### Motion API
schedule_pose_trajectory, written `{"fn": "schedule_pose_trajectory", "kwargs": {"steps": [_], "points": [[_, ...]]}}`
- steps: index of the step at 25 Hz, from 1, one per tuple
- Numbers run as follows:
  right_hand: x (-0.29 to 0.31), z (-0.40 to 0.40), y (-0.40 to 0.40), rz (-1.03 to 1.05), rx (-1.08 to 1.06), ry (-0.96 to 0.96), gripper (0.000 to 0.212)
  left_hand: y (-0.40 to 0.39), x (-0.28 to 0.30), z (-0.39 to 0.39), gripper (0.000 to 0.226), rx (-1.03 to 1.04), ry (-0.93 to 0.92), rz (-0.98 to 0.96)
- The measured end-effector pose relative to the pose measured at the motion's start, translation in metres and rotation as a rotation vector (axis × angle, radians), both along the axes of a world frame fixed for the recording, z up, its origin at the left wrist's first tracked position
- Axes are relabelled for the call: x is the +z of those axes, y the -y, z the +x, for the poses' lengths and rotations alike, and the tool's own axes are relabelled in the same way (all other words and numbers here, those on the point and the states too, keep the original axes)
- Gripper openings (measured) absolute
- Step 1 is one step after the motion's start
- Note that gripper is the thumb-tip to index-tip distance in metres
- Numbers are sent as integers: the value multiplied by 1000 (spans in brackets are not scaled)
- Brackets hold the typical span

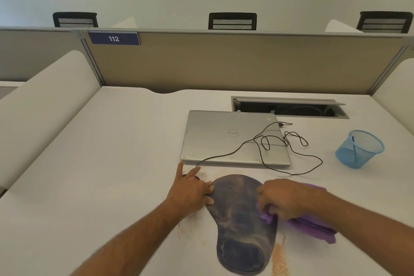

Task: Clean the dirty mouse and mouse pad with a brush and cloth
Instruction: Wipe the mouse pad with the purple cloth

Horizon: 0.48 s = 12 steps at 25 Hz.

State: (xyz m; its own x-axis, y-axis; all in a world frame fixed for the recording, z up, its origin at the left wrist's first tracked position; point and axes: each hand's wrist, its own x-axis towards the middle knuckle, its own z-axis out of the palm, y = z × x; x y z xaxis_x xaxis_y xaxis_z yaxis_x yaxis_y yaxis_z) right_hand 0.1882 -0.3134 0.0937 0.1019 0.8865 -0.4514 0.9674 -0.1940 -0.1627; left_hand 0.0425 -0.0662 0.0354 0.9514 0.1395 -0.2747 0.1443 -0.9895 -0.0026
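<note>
- Right hand (283, 199): fingers curled, bunching the purple cloth (313, 224) against the right edge of the mouse pad (240, 215). The rest of the cloth trails off to the right on the desk (112, 163).
- Left hand (190, 188): fingers mostly straight, fingertips pressing the pad's upper-left edge, thumb at the edge lower down. Index finger splays out toward the laptop (233, 139). Looks like it's pinning the pad, nothing gripped.
- Pad: dark, heavily dusted, wrist rest toward the person. Brownish dirt on the desk around it.
- Mouse (190, 176): only a dark sliver visible behind the left hand; its cable (291, 148) loops across the closed laptop lid.
- Brush: not visible.
- Risks: a wipe could push grit off the pad onto the desk or toward the laptop; if the left hand lifts, the pad slides; an elbow or the cloth could snag the loose cable and drag the mouse.
- Text: "Dell" logo on the lid; partition tag (113, 38) reads "112"; wall lettering "not those who wait".
- Blue mesh cup (358, 150) sits well apart on the right.
</note>
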Motion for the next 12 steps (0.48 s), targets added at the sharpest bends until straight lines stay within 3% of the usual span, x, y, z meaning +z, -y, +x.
{"fn": "schedule_pose_trajectory", "kwargs": {"steps": [5,8,12], "points": [[-19,-41,-61,316,8,-1,17,3,7,-2,52,8,10,13],[-42,-58,-66,298,61,93,20,2,6,-3,52,6,9,16],[-45,-48,-33,273,150,53,20,-1,2,-1,50,8,-4,-15]]}}
